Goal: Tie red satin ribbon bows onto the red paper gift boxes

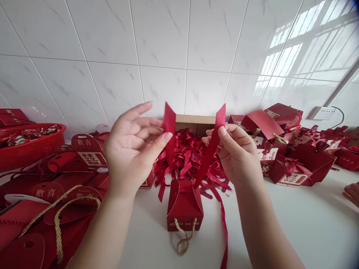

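A small red gift box (183, 205) stands upright on the white table in front of me, a gold cord handle (183, 239) hanging from its near side. Red ribbon (208, 157) passes through its top, with both ends raised in a V. My left hand (134, 145) pinches the left end between thumb and fingers, its forefinger stretched up. Between thumb and forefinger, my right hand (238, 145) grips the right end. Each ribbon tip is cut at a slant and sticks up above the fingers.
Behind the box lies a heap of cut red ribbons (187, 149) by an open cardboard box (196, 120). Flat and folded red boxes (64, 179) crowd the left, near a red basin (53, 139). Made-up boxes (291, 168) are piled right. Another person's hand (352, 193) shows at the right edge.
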### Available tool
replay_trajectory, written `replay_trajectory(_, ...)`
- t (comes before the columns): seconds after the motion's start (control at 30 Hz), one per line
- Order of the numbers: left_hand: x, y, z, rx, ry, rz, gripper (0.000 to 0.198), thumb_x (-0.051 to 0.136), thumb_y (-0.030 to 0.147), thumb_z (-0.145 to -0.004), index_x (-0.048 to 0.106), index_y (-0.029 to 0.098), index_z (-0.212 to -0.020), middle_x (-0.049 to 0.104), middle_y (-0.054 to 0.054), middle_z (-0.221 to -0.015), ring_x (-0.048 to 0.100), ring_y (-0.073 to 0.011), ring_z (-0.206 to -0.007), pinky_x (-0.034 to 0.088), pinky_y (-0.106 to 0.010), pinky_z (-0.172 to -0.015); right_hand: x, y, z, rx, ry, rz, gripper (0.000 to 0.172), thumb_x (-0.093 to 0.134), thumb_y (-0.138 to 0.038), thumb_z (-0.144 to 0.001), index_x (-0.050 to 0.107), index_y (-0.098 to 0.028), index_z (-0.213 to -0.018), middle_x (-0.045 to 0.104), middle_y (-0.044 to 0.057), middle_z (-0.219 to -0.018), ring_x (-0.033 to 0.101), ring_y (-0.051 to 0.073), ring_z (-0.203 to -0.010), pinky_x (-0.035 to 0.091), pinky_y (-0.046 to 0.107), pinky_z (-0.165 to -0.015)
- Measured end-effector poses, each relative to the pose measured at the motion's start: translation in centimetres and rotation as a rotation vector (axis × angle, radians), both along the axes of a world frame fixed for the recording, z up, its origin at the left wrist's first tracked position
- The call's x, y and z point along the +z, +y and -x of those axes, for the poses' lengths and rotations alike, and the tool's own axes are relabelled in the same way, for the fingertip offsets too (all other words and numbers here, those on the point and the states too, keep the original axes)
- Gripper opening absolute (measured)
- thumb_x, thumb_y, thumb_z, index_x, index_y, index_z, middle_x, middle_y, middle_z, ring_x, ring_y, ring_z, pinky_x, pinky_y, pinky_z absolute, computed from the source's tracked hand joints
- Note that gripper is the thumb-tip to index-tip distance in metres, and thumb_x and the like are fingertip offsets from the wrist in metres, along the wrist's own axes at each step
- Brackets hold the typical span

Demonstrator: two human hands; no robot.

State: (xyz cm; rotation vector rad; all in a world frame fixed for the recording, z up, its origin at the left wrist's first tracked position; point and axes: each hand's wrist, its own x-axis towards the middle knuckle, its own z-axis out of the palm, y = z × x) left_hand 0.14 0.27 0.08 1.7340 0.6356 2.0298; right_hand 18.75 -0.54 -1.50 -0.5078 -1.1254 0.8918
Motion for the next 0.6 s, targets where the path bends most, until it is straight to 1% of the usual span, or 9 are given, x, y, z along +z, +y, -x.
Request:
replay_trajectory(0.1,0.0,0.0,0.2,-0.145,0.065,0.092,0.074,0.081,0.008,-0.061,0.049,0.032,-0.123,0.064,0.001,-0.092,0.066,-0.0133,-0.070,0.059,-0.027,-0.068,-0.2,-0.1,0.3,0.061,-0.139,0.032,0.016,0.070,-0.034,-0.079,0.062,-0.020,-0.082,0.065,-0.002,-0.068,0.057,0.009,-0.051,0.048,0.022,-0.049)
replay_trajectory(0.2,-0.3,0.4,0.1,-0.243,0.140,0.250,0.089,0.080,0.008,-0.060,0.037,0.036,-0.131,0.062,-0.003,-0.103,0.065,-0.0119,-0.064,0.060,-0.028,-0.063,-0.4,-0.3,0.7,0.122,-0.306,0.058,0.017,0.068,-0.035,-0.080,0.065,-0.018,-0.085,0.062,-0.002,-0.064,0.050,0.006,-0.045,0.041,0.019,-0.043)
replay_trajectory(0.27,-0.5,0.6,-0.1,-0.300,0.166,0.339,0.095,0.080,0.008,-0.060,0.030,0.037,-0.136,0.062,-0.004,-0.103,0.066,-0.0130,-0.064,0.061,-0.030,-0.062,-0.5,-0.3,1.0,0.154,-0.385,0.075,0.018,0.067,-0.035,-0.081,0.067,-0.017,-0.085,0.059,-0.002,-0.062,0.047,0.006,-0.046,0.038,0.019,-0.042)
replay_trajectory(0.33,-0.5,0.7,-0.2,-0.358,0.186,0.388,0.098,0.079,0.008,-0.060,0.026,0.036,-0.137,0.063,-0.002,-0.095,0.067,-0.0148,-0.066,0.061,-0.030,-0.061,-0.5,-0.4,1.2,0.166,-0.426,0.088,0.018,0.065,-0.034,-0.083,0.069,-0.017,-0.085,0.053,-0.003,-0.059,0.042,0.006,-0.046,0.033,0.018,-0.042)
replay_trajectory(0.4,-0.4,0.6,-0.3,-0.374,0.209,0.428,0.096,0.078,0.008,-0.061,0.026,0.034,-0.138,0.063,0.000,-0.086,0.068,-0.0160,-0.067,0.060,-0.028,-0.059,-0.6,-0.4,1.2,0.171,-0.457,0.094,0.017,0.062,-0.032,-0.084,0.069,-0.016,-0.083,0.047,-0.004,-0.057,0.037,0.005,-0.047,0.030,0.018,-0.042)
replay_trajectory(0.47,-0.3,0.5,-0.3,-0.349,0.232,0.458,0.090,0.076,0.009,-0.063,0.029,0.030,-0.137,0.063,0.001,-0.079,0.067,-0.0154,-0.065,0.058,-0.025,-0.055,-0.5,-0.5,1.1,0.197,-0.491,0.077,0.018,0.061,-0.031,-0.085,0.067,-0.016,-0.079,0.045,-0.004,-0.057,0.035,0.006,-0.049,0.029,0.019,-0.044)
replay_trajectory(0.53,-0.2,0.4,-0.3,-0.322,0.247,0.470,0.083,0.075,0.010,-0.065,0.032,0.027,-0.134,0.062,0.002,-0.076,0.065,-0.0141,-0.063,0.055,-0.022,-0.052,-0.5,-0.6,1.0,0.239,-0.519,0.051,0.018,0.061,-0.030,-0.084,0.066,-0.015,-0.076,0.047,-0.003,-0.059,0.036,0.006,-0.050,0.030,0.019,-0.045)
replay_trajectory(0.6,-0.3,0.5,-0.4,-0.307,0.250,0.453,0.080,0.074,0.011,-0.066,0.034,0.026,-0.133,0.062,0.002,-0.076,0.064,-0.0136,-0.064,0.054,-0.021,-0.052,-0.4,-0.8,1.0,0.266,-0.529,0.051,0.018,0.062,-0.032,-0.084,0.065,-0.015,-0.078,0.047,-0.003,-0.059,0.036,0.006,-0.050,0.029,0.019,-0.044)
